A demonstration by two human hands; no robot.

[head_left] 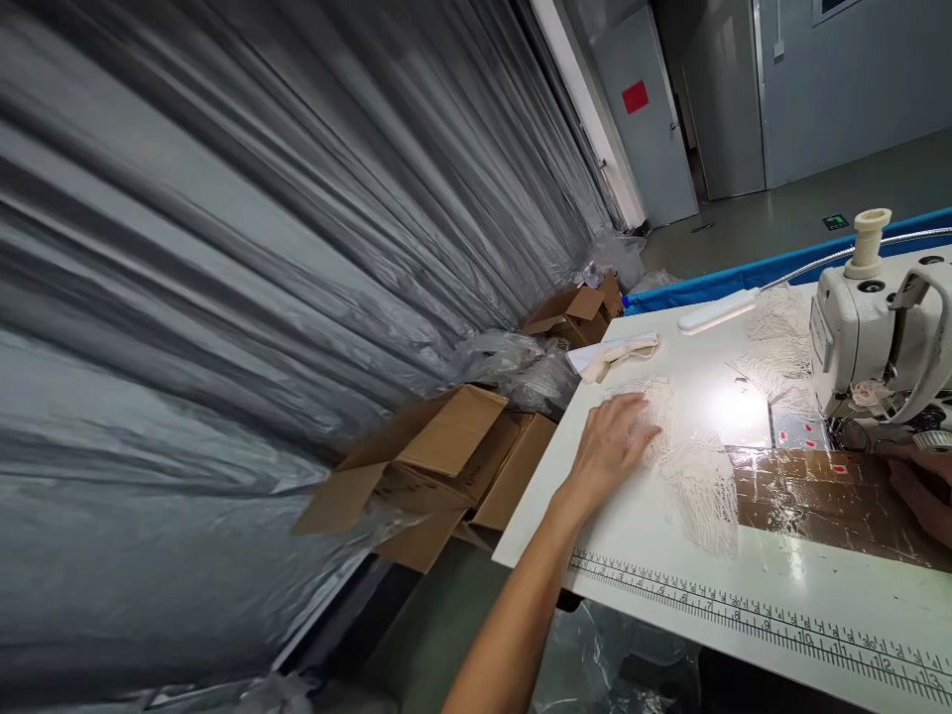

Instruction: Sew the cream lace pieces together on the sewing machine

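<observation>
My left hand (611, 443) rests on a strip of cream lace (658, 407) near the table's left side, its thumb apart from the other fingers. A second fringed lace piece (703, 491) lies just right of that hand. At the right edge, my right hand (922, 486) is partly cut off by the frame, its fingers bent close to the needle area of a white sewing machine (855, 337). What those fingers hold, if anything, is hidden. More cream lace (780, 342) lies flat behind the needle, left of the machine head.
Brown tape (818, 506) covers part of the white table (833, 585), with a printed ruler (714, 605) along the front edge. A lamp (718, 310) and folded fabric strip (621, 355) lie farther back. Open cardboard boxes (453, 436) stand left, beside a grey curtain (260, 248).
</observation>
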